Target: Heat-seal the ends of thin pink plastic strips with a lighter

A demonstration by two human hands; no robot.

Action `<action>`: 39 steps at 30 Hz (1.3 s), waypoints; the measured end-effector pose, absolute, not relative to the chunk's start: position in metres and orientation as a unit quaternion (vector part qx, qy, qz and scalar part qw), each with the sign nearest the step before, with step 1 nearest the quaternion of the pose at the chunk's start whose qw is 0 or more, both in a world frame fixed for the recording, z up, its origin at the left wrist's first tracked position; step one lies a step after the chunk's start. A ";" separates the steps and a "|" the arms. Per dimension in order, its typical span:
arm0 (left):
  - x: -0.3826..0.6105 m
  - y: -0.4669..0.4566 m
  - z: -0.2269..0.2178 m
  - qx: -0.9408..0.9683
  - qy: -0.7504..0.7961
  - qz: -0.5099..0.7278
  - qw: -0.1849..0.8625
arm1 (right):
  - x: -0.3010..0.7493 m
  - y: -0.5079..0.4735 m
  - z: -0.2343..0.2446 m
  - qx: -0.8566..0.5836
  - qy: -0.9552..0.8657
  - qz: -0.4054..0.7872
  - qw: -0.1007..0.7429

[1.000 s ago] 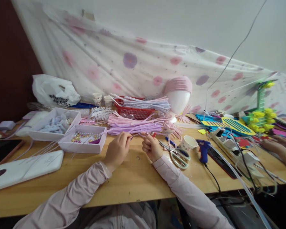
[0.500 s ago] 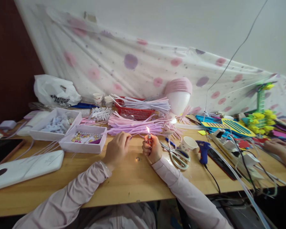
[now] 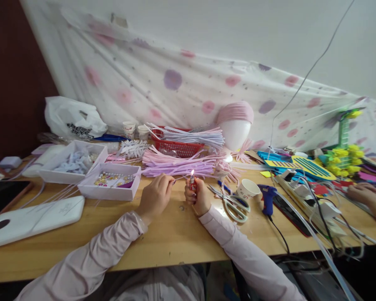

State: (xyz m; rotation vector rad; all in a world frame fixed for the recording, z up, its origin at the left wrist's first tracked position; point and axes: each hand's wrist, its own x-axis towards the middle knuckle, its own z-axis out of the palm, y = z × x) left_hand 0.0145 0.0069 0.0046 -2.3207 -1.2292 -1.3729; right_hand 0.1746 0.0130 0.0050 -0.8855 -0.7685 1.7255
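My right hand (image 3: pixel 199 197) is closed around a red lighter (image 3: pixel 192 183) held upright, with a small flame burning at its top. My left hand (image 3: pixel 156 195) pinches a thin pale strand (image 3: pixel 179 178) whose free end reaches to the flame. Both hands hover just above the wooden table (image 3: pixel 163 238), in front of a pile of pink and lilac pipe cleaners (image 3: pixel 175 165).
Scissors (image 3: pixel 235 205), a paper cup (image 3: pixel 248 188) and a blue glue gun (image 3: pixel 267 197) lie right of my hands. White trays of beads (image 3: pixel 110 181) and a white case (image 3: pixel 34 219) sit left. A red basket (image 3: pixel 177 147) stands behind. Another person's hand (image 3: pixel 365 196) rests far right.
My right hand lit the lighter, then shifted slightly left, bringing the flame to the end of the strand held in my left hand.
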 end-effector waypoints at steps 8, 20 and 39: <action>0.015 0.006 0.004 -0.786 -0.409 -0.458 0.077 | 0.171 0.014 -0.003 -0.390 -0.354 0.702 0.479; 0.015 0.005 0.004 -0.783 -0.411 -0.462 0.059 | 0.171 0.014 -0.003 -0.389 -0.362 0.672 0.515; 0.016 0.006 0.004 -0.770 -0.433 -0.468 0.006 | 0.171 0.014 0.004 -0.387 -0.351 0.622 0.583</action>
